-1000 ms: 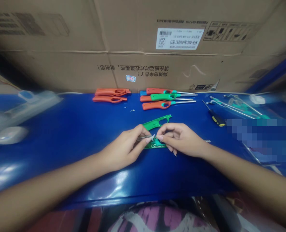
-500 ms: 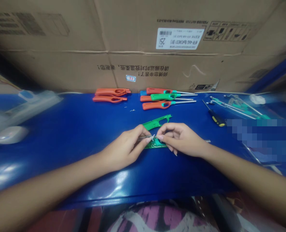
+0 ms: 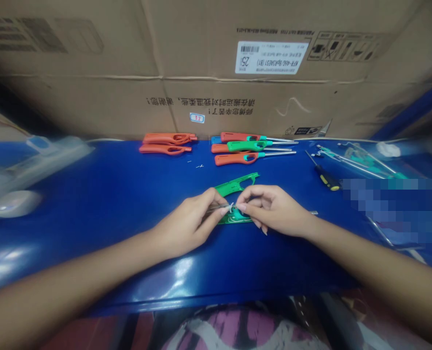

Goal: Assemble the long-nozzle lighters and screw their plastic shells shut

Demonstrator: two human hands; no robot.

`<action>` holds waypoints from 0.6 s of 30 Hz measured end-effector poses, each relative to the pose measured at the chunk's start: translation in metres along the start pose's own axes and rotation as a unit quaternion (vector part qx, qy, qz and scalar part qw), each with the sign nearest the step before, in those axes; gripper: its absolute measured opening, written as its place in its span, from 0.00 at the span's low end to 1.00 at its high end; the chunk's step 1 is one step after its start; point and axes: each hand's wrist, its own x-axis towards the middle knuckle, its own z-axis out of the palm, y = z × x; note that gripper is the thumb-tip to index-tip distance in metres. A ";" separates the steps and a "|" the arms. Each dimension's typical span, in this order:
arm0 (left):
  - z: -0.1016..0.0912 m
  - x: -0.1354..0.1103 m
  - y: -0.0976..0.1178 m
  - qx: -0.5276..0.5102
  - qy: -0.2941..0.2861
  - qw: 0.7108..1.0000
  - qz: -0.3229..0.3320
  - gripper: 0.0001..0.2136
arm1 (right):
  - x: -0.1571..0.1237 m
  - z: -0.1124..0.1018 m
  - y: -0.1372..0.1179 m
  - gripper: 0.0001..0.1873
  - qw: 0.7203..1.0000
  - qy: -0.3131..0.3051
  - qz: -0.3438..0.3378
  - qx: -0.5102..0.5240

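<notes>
My left hand (image 3: 201,216) is closed, pinching a small white part (image 3: 231,207) and a thin dark metal piece between thumb and forefinger. Against that part, the thumb and forefinger of my right hand (image 3: 265,206) are pressed together; what they hold is too small to make out. Below the fingertips lies a green lighter half-shell (image 3: 233,222) with a thin white wire and a teal piece inside, partly covered by both hands. Just behind my hands rests another green half-shell (image 3: 233,186), its inner side up.
Orange lighter handles (image 3: 166,149) lie at the back left. Assembled lighters with metal tubes (image 3: 237,159) are beside them. A screwdriver (image 3: 327,179) and loose tubes (image 3: 361,163) lie right. A white mouse-like object (image 3: 16,203) is left. A cardboard wall (image 3: 110,97) stands behind.
</notes>
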 end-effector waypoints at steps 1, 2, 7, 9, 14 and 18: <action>0.000 0.000 0.000 0.000 0.001 1.000 0.000 0.06 | 0.000 0.000 0.000 0.10 1.000 0.000 0.001 0.000; 0.000 0.000 0.000 0.000 0.001 1.000 0.001 0.06 | 0.000 0.000 0.000 0.10 1.000 0.000 0.001 0.000; 0.000 0.000 0.001 0.004 0.002 1.000 0.000 0.06 | 0.000 -0.001 0.000 0.12 1.000 0.000 0.004 0.001; 0.000 0.000 0.001 0.003 0.000 1.000 -0.001 0.06 | -0.001 -0.001 0.000 0.12 1.000 -0.001 0.003 0.000; 0.000 0.000 0.001 0.004 -0.001 1.000 0.000 0.06 | -0.001 -0.001 0.000 0.13 1.000 0.002 0.001 0.002; 0.000 0.000 0.001 0.003 -0.001 1.000 -0.001 0.07 | -0.001 0.000 0.000 0.13 1.000 -0.002 0.000 -0.004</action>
